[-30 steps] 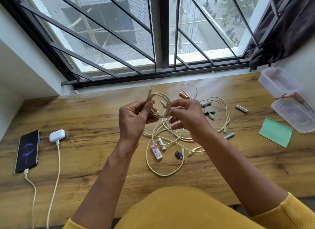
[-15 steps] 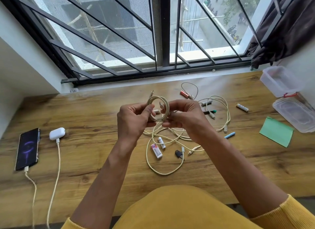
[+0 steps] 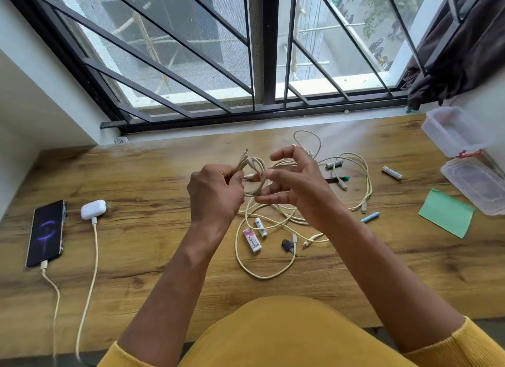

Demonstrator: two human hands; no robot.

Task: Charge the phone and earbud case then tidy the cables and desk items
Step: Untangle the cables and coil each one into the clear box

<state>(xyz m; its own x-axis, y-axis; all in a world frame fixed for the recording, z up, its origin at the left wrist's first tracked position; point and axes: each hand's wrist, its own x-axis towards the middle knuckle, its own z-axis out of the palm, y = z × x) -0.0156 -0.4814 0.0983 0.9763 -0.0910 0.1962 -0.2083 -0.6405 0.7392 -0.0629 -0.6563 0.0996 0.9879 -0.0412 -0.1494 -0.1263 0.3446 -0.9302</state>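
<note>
A small coil of cream cable is held above the wooden desk. My left hand grips the coil's left side. My right hand is at its right side, thumb and a finger pinching a strand, the other fingers spread. Below them lies a tangle of loose cream cables. At the far left a dark phone lies with a cable plugged in, and a white earbud case beside it has its own cable.
Batteries, pens, an eraser and a small black item lie among the cables. A green sticky pad and two clear plastic boxes sit at the right. A barred window runs along the back.
The coil has been turned and lowered a little between my hands. My right hand's fingers have spread out from a tighter hold.
</note>
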